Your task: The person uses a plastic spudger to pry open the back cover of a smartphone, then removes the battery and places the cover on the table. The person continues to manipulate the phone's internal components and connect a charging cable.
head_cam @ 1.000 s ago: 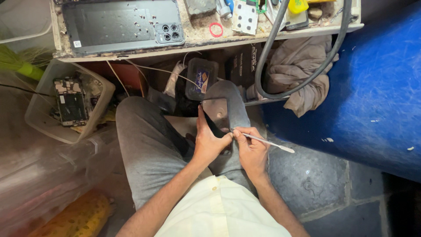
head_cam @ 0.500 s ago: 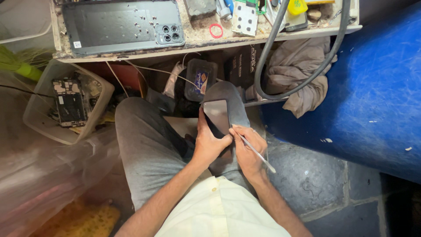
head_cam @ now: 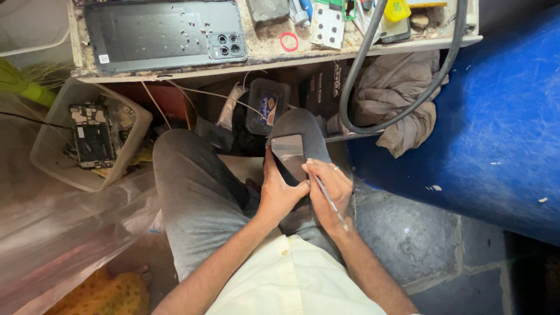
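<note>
I sit with my knees up, and a dark phone [head_cam: 289, 156] rests on my right knee. My left hand [head_cam: 280, 192] grips the phone's lower left side. My right hand [head_cam: 328, 195] holds a thin metal tool [head_cam: 329, 201] like a pen, its tip at the phone's right edge and its shaft pointing back toward my wrist. A ring shows on one right finger.
A low workbench [head_cam: 175, 71] ahead carries a grey phone back cover [head_cam: 163, 32], a red ring [head_cam: 289, 42], small tools. Below it a clear tub [head_cam: 41, 154] holds a circuit board [head_cam: 92, 137]. Also present: a black hose [head_cam: 356, 76], grey cloth [head_cam: 402, 99], and a blue barrel [head_cam: 484, 128] at right.
My right hand has swung the thin tool from pointing out to the right to lying along my hand, tip at the phone's edge. The phone tilted more upright on my knee.
</note>
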